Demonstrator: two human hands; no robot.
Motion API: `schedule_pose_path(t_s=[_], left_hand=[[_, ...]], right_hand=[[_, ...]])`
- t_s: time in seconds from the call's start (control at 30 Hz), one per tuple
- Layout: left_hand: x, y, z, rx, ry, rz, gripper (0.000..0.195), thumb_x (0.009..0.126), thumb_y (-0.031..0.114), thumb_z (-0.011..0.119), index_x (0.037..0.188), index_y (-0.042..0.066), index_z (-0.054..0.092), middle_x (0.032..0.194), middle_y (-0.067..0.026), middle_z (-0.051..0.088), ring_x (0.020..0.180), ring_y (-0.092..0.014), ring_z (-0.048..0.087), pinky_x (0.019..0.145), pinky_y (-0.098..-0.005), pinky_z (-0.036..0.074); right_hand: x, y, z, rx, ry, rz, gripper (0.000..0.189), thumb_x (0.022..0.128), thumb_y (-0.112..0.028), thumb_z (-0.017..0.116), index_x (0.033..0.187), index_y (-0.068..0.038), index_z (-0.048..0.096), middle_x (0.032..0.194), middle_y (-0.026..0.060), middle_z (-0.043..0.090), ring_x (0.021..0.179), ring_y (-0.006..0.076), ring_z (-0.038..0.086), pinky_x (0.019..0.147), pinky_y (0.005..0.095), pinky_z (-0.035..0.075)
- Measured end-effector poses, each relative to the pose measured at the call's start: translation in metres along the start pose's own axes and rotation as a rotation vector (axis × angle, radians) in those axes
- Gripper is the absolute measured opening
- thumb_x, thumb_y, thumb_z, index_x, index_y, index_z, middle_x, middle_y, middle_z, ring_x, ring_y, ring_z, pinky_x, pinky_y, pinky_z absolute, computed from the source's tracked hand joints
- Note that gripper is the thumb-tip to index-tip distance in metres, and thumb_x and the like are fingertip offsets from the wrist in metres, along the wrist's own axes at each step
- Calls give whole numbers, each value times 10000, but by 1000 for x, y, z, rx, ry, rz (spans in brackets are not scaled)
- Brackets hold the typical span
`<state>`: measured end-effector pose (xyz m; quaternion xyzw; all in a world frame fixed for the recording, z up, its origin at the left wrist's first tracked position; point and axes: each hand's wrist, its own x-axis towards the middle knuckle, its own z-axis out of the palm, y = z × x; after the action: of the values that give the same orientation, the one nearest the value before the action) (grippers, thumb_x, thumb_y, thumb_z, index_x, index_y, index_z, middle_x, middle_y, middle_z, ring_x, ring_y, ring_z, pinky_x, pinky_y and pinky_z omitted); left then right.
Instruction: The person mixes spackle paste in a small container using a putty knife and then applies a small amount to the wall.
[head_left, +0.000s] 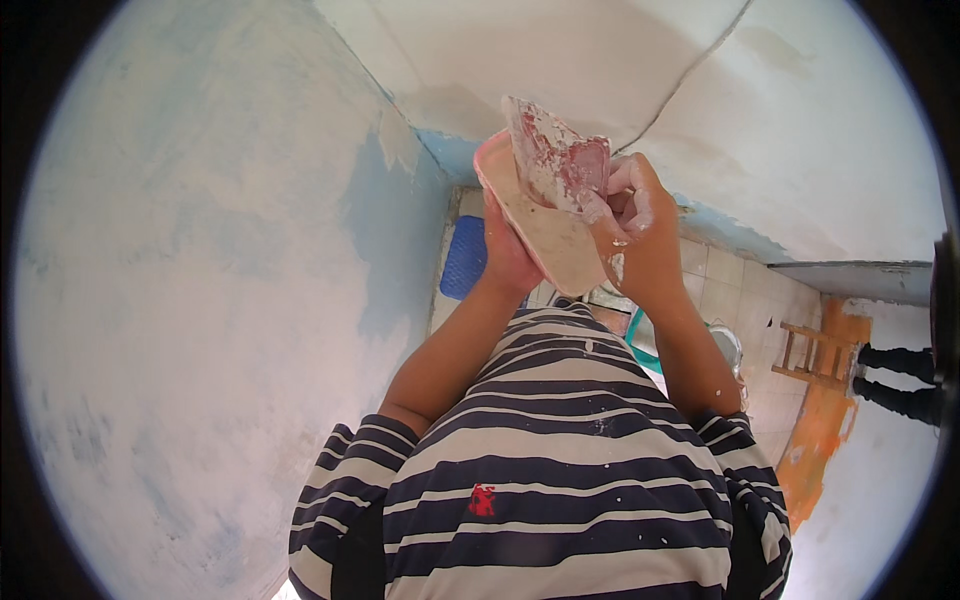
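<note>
My left hand (510, 251) supports a pink-rimmed tray (559, 255) from its left side, fingers wrapped around the underside. Pale, wet-looking filler coats the tray's face. In my right hand (637, 217) is a red putty spreader (559, 154), pinched at its right end between thumb and fingers. White compound is crusted over much of the spreader, which overlaps the upper part of the tray; whether they touch I cannot tell. White smears mark my right fingers and wrist.
A patchy blue-and-white wall (225, 262) rises on the left, and a cracked white wall (757, 135) stands ahead. Below are a blue mat (463, 259) and floor tiles (724, 274). Far right, a person's legs (900, 382) are beside a wooden ladder (814, 356).
</note>
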<state>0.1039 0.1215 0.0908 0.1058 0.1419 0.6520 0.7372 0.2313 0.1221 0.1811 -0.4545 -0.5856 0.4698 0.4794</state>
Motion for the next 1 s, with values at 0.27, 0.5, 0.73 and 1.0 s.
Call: schedule_pose_path(t_s=[0.27,0.5,0.73,1.0], left_hand=[[-48,21,2,13,-39,14,786,969,727,340,1487,142,423,1378,-96,559,1233,-291,572,1025,-472,490],[-93,44,-37,-31,-183,-14,797,977,716,334,1524,138,380,1451,-114,520,1290,-307,552,1073,-491,469],[-129,64,-57,-188,-217,-37,787,987,695,342,1508,107,395,1457,-116,514,1281,-307,557,1068,-481,475],[-129,64,-84,-194,-146,-253,772,953,730,347,1450,159,496,1285,-163,643,1131,-364,654,974,-549,528]], right_hand=[[-41,-10,20,-231,7,-149,162,853,30,619,891,-16,468,780,81,549,681,147,564,616,294,472],[-81,-1,63,-363,-63,-253,157,863,28,616,875,-12,465,782,95,529,649,112,538,574,269,457],[-116,-16,92,-173,-42,-3,168,927,55,598,923,-21,448,944,37,550,773,60,557,679,227,457],[-109,-43,81,23,39,-175,189,912,85,608,920,-30,458,935,43,558,821,73,539,701,235,452]])
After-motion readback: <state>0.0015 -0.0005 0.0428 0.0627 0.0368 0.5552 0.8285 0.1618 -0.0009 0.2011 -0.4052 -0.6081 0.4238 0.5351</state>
